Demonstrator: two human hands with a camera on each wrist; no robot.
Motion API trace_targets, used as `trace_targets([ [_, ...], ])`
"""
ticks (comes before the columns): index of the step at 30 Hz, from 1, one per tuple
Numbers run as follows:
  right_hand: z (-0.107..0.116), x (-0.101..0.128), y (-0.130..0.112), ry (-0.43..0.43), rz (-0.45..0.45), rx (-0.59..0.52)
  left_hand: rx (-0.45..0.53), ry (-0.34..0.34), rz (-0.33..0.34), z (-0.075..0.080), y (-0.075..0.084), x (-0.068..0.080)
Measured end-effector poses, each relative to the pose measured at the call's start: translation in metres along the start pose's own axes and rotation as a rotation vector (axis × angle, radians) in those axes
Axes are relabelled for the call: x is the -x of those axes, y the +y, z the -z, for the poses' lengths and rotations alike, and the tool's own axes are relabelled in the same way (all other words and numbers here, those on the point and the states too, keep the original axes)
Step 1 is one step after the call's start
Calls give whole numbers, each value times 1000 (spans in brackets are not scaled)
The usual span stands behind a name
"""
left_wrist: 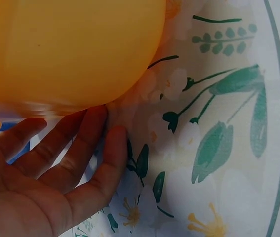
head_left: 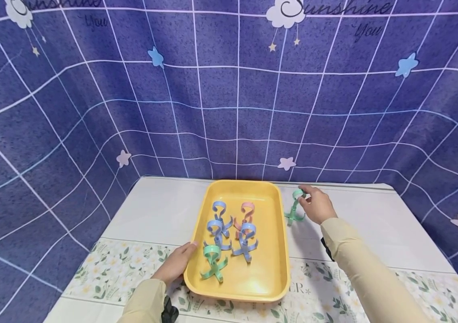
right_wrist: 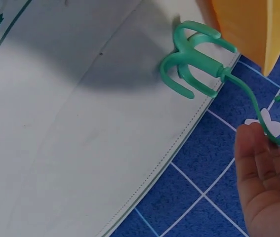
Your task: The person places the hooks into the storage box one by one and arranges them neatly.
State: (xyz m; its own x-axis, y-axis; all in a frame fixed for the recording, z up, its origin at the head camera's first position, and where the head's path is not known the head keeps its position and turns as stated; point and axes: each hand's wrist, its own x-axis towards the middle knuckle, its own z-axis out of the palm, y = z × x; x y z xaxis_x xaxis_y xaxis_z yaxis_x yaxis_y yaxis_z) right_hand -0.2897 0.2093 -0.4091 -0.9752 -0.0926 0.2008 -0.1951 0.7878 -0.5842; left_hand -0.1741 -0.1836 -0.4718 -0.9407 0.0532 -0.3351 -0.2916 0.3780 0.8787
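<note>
My right hand pinches the curved top of a green four-claw hanging hook, just right of the yellow tray. Its claws point down near the white surface in the head view. In the right wrist view the same green hook reaches out from the fingertips. At the tray's left wall rests my left hand, its fingers nearly straight against the outside in the left wrist view. Inside the tray stand a pink hook, a green hook and three blue hooks, one blue hook nearest the middle.
A white mat with a floral band covers the table under the tray. Behind it and at both sides hangs a purple-blue gridded curtain with stars and clouds. The mat's back edge meets the curtain close behind the tray.
</note>
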Motion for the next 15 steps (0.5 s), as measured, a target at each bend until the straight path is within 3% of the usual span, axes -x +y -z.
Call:
trace_targets([
  [5,0,2,1,42,22,-34,-8,7,33,1,2,-2],
  [15,-3,9,10,101,48,-81,-15,13,-10,-1,0,-1],
])
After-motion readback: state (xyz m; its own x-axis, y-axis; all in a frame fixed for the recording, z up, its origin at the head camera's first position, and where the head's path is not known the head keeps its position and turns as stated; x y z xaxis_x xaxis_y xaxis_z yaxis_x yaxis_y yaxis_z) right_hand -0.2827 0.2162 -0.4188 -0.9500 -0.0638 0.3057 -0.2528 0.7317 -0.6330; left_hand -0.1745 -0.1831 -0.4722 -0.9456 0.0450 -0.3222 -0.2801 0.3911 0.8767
